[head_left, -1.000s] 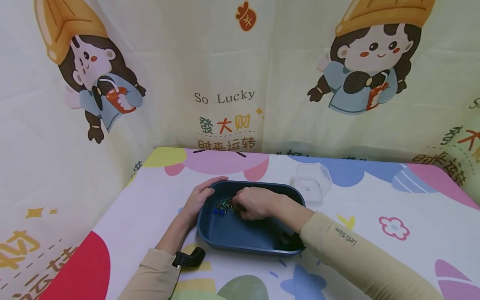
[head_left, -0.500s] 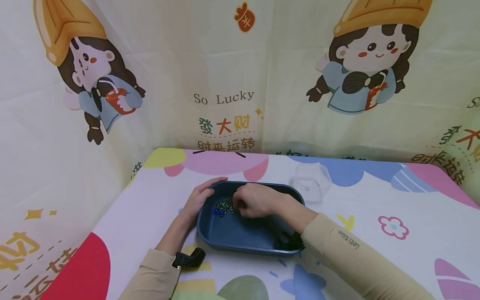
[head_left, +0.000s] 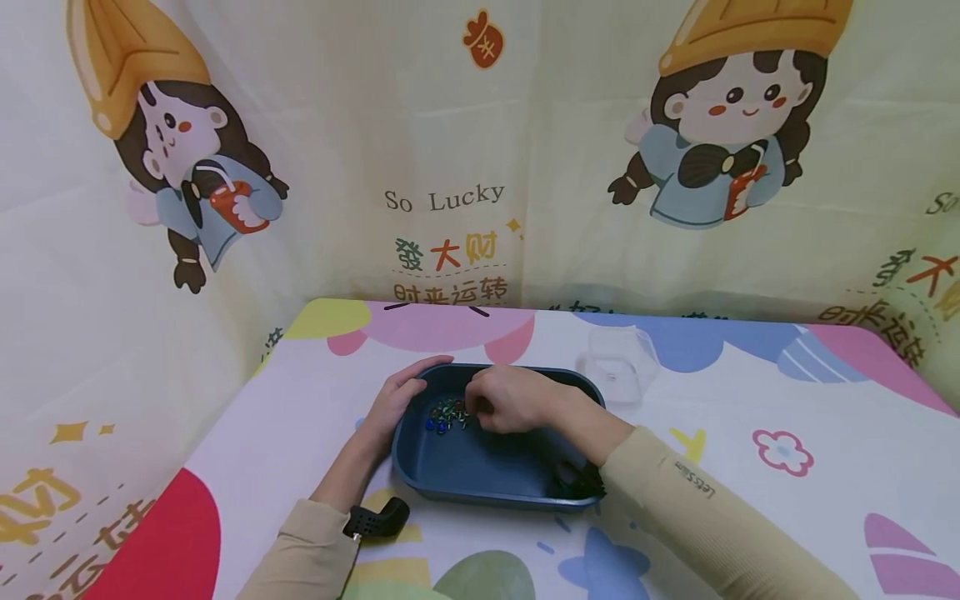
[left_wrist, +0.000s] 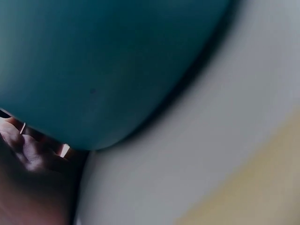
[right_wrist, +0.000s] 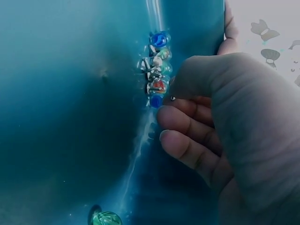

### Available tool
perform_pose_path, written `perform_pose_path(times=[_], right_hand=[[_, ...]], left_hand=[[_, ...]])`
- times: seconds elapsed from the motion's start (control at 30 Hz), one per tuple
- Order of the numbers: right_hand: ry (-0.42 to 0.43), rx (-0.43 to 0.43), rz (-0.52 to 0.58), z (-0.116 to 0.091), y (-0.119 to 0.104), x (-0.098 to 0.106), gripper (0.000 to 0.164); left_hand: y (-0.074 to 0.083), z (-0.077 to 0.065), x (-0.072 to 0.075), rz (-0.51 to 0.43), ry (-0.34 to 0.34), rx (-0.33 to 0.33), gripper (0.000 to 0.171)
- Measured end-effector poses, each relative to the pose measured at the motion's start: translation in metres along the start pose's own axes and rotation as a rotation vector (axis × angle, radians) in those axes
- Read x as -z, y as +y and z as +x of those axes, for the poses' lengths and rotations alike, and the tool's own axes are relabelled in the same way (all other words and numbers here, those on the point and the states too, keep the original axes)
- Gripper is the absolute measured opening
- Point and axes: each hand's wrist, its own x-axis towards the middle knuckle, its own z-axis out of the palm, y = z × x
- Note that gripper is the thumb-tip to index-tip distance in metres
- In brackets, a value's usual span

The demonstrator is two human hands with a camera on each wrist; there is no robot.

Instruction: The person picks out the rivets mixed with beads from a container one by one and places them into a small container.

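A dark blue tub (head_left: 495, 475) stands on the table, with several glass marbles (head_left: 442, 423) and small silvery metal pieces (right_wrist: 153, 74) gathered toward its left side. My left hand (head_left: 393, 404) holds the tub's left back corner, thumb over the rim and fingers along the outside. Inside the tub, beside the marbles, is my right hand (head_left: 510, 398), its fingers curled. In the right wrist view a tiny shiny piece (right_wrist: 173, 98) shows between thumb and forefinger; its full shape is hidden. A green marble (right_wrist: 107, 219) lies apart at the bottom of that view.
A clear plastic container (head_left: 618, 367) sits behind the tub's right back corner. A black wrist device (head_left: 377, 518) is on the left wrist, and a dark object (head_left: 573, 481) shows under the right forearm. A printed cloth curtain (head_left: 337, 125) hangs behind the table.
The view has shifted slightly. My right hand stays beside the marbles with its wrist a little changed in angle; my left hand has kept its hold on the tub.
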Motion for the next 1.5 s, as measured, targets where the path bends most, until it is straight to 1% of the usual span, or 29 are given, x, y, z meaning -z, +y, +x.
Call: perform_pose_path(times=[0.13, 0.37, 0.63, 0.8, 0.93, 1.0, 1.23, 1.5], right_hand=[[0.000, -0.003, 0.004, 0.000, 0.000, 0.000, 0.009], [0.009, -0.006, 0.011, -0.001, 0.001, 0.003, 0.009], [0.028, -0.014, 0.014, -0.004, -0.001, 0.007, 0.011], [0.066, -0.020, 0.016, -0.009, 0.001, 0.009, 0.010], [0.115, -0.006, 0.019, -0.013, 0.002, 0.011, 0.008], [0.139, 0.002, 0.025, -0.014, 0.001, 0.012, 0.008], [0.211, -0.008, 0.058, -0.020, 0.003, 0.018, 0.009], [0.255, -0.009, 0.084, -0.023, 0.001, 0.021, 0.009]], left_hand=[[-0.001, 0.001, 0.000, -0.005, -0.004, 0.000, 0.051], [-0.001, 0.002, 0.000, 0.003, -0.001, -0.018, 0.052], [-0.003, -0.001, -0.001, -0.034, 0.007, -0.013, 0.051], [-0.004, 0.001, -0.002, -0.045, -0.011, -0.031, 0.050], [-0.005, 0.001, -0.002, -0.036, -0.005, -0.040, 0.049], [-0.005, 0.000, -0.001, -0.029, 0.003, -0.036, 0.048], [-0.007, 0.001, -0.001, -0.025, 0.014, -0.030, 0.049], [-0.006, 0.002, 0.001, -0.025, -0.008, -0.034, 0.050]])
